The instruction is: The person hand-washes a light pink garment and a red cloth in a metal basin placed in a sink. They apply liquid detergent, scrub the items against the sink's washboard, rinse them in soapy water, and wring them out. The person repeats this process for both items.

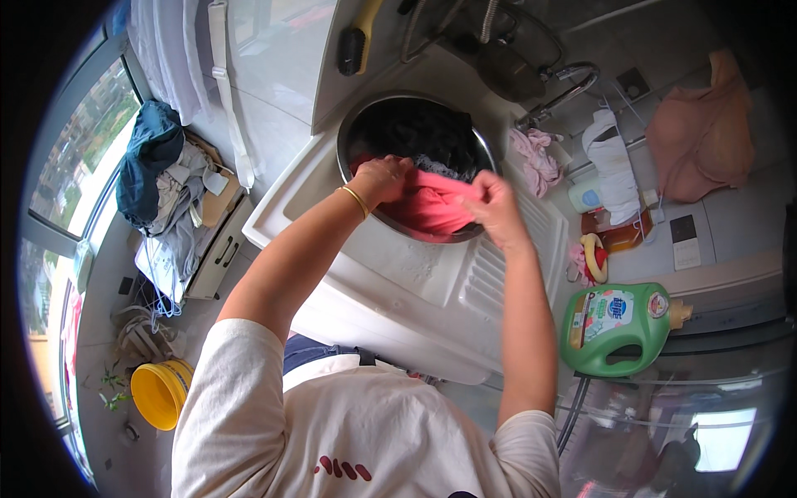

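A round metal basin (342,146) stands in a white laundry sink (392,261). Inside it, dark wet cloth (429,134) fills the far side, with white suds (433,165) along its near edge. Coral-pink fabric (429,208) lies bunched at the near side. My left hand (381,179) grips this fabric at its left, its fingers partly hidden. At the basin's right rim my right hand (495,208), slightly blurred, pinches the other end, so a band of the cloth stretches between both hands.
Right of the basin are a ribbed washboard (492,274), a pink cloth (537,162) and a chrome faucet (560,93). A green detergent jug (613,330) stands nearer at right. A scrub brush (358,43) hangs beyond. At left are piled clothes (177,180) and a yellow bucket (159,395).
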The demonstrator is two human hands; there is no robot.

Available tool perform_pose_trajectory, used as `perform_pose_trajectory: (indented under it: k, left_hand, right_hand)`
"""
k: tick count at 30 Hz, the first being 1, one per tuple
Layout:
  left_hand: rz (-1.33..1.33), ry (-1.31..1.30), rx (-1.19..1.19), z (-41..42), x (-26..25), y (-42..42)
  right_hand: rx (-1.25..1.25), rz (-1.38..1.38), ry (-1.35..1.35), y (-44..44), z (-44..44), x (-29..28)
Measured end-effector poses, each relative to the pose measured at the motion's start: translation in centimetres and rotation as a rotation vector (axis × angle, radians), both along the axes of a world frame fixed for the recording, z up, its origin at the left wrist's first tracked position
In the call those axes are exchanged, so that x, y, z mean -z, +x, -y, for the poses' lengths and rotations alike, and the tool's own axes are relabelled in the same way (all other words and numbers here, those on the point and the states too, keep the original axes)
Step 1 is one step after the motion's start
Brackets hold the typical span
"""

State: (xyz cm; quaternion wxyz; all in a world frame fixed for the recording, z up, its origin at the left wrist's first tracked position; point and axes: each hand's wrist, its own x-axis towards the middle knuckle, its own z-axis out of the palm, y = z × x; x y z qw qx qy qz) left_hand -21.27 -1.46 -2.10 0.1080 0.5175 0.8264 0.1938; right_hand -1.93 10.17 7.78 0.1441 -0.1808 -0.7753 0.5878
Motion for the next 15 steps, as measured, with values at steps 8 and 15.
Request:
perform_pose_trajectory:
  k: [8, 15]
  left_hand:
    - [-0.03, 0.276, -0.039, 0.0, -7.6, -1.2]
    - [-0.317, 0.536, 0.124, -2.5, -22.9, -1.1]
  right_hand:
    - [0.369, -0.24, 0.876, 1.1, -1.6, -10.5]
    - [0.629, -0.27, 0.068, 3.4, -10.0, -6.4]
